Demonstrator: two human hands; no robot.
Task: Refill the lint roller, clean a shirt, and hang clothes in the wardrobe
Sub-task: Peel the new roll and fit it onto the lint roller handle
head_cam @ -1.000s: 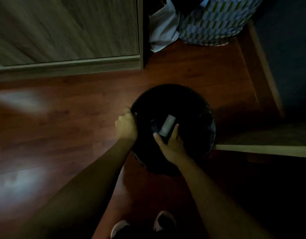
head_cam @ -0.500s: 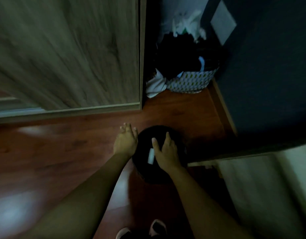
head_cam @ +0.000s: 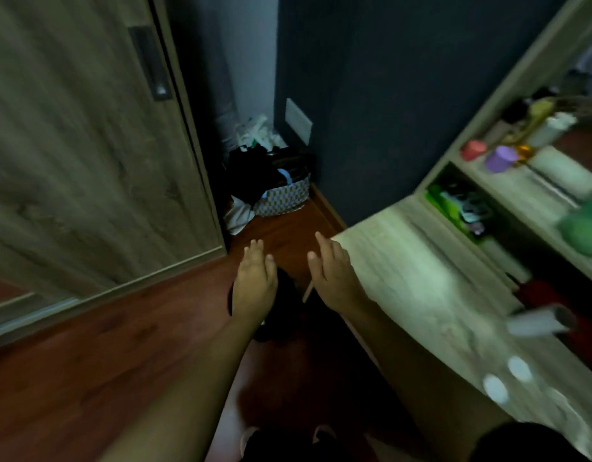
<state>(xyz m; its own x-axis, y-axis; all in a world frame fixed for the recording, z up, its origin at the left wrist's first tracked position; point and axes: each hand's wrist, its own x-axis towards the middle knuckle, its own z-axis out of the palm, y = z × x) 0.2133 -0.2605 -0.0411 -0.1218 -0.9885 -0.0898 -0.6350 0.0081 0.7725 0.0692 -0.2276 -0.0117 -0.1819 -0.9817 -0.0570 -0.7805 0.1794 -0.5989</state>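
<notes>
Hands are both empty and spread, fingers straight, palms turned down. The left hand (head_cam: pixel 256 285) and the right hand (head_cam: pixel 333 275) reach forward side by side with a gap between them, holding nothing. Below that gap sits a black waste bin (head_cam: pixel 286 298) on the reddish wooden floor (head_cam: pixel 88 361), mostly hidden by the wrists and too dark to see inside. The right hand's outer fingers overlap the near corner of a pale wood-grain counter (head_cam: pixel 404 278); I cannot tell whether they touch it.

On that counter, well to the right of the hands, lies the lint roll (head_cam: pixel 538 323), a white cylinder on its side with a dark open end, blurred. Nearer the person are two small white round things (head_cam: pixel 519 368), too smeared to name. Shelves (head_cam: pixel 538 208) rise behind the counter, carrying a pink cup (head_cam: pixel 473 150) just beside a purple cup (head_cam: pixel 501 158), with green items lower down.

To the left stands the wardrobe door (head_cam: pixel 88 161), grey-brown wood grain with a recessed handle (head_cam: pixel 151 61). In the corner between it and the dark wall (head_cam: pixel 388 95) is a patterned laundry basket (head_cam: pixel 284 198) heaped with dark clothes (head_cam: pixel 254 175); a white cloth (head_cam: pixel 239 215) spills onto the floor beside it. A white wall plate (head_cam: pixel 298 121) is fixed above the basket.
</notes>
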